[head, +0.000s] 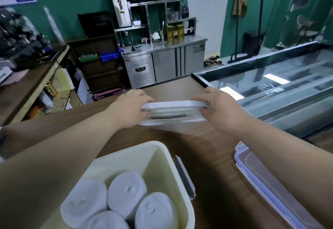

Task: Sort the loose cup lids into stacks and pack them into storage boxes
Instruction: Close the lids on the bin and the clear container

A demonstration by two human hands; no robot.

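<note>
Your left hand and right hand each gripped an end of the storage box, far across the surface. Likely light, stiff, slick: hold the short ends. Lid stacks sat in the bin.

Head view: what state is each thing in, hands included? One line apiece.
Clear box: covered; sealed or not, cannot tell.
White lid: sits on that box.
Left hand: grips the lid's left end.
Right hand: grips its right end.
Cream bin: open, uncovered.
Lid stacks: four, standing in the bin.
Second clear box: lid apparently on.
</note>
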